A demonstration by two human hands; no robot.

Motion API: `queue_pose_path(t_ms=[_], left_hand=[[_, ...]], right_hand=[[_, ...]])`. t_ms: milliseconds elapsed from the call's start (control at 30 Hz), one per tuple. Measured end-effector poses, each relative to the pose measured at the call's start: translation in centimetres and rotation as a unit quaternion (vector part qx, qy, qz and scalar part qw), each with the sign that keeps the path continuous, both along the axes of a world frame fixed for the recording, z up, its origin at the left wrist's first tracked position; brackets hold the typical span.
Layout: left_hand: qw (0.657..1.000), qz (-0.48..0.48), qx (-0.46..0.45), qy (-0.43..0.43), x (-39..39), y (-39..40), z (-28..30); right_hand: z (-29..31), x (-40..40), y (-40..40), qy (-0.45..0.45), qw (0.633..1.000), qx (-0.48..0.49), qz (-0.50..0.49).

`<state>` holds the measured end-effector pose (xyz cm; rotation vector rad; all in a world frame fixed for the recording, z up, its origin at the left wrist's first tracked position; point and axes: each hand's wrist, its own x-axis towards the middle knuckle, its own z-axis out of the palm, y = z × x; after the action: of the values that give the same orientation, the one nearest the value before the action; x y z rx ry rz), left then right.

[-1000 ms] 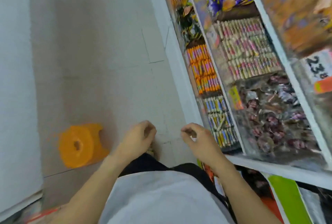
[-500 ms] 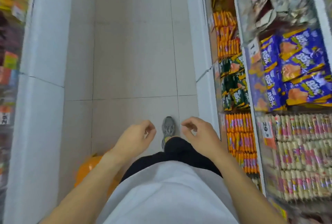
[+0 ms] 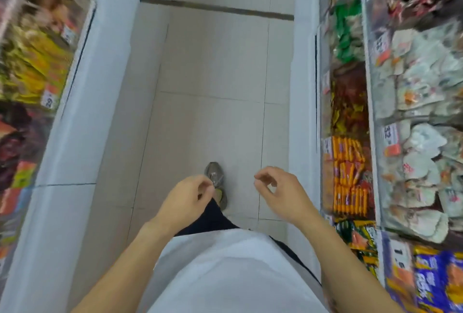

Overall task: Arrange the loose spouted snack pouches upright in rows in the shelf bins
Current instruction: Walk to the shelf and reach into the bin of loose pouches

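My left hand (image 3: 185, 200) and my right hand (image 3: 278, 192) hang in front of my waist over the aisle floor, fingers loosely curled, holding nothing. On the right, shelf bins (image 3: 370, 102) hold heaps of pale loose pouches (image 3: 421, 142) lying at all angles. They are blurred, so I cannot make out any spouts. My right hand is well left of those bins and touches nothing.
A tiled aisle floor (image 3: 213, 74) runs ahead between two white shelf units. Orange stick packs (image 3: 348, 174) and blue-and-orange bags (image 3: 431, 282) fill the lower right bins. Yellow and dark snack bags (image 3: 32, 62) sit on the left shelf. My grey shoe (image 3: 215, 174) is stepping forward.
The view has swung from the right-hand shelf to straight down the aisle, and the shelves have slid past. The orange stool is out of view. Both hands keep the same loose pose.
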<state>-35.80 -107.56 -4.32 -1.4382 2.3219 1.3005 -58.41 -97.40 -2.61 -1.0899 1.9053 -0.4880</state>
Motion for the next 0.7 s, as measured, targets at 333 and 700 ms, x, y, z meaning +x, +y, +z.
queue_pose_path(t_ms=[333,700], left_hand=[[0.998,-0.047,-0.037,0.01,-13.8,-33.1,3.1],[0.999,0.024,-0.012,-0.043,-27.5,-63.6,2.3]], right_hand=[[1.8,-12.1,-25.8,0.001,0.998,0.018,-0.056],[0.9,-28.6,-64.4,-0.006,0.999,-0.007,0.042]])
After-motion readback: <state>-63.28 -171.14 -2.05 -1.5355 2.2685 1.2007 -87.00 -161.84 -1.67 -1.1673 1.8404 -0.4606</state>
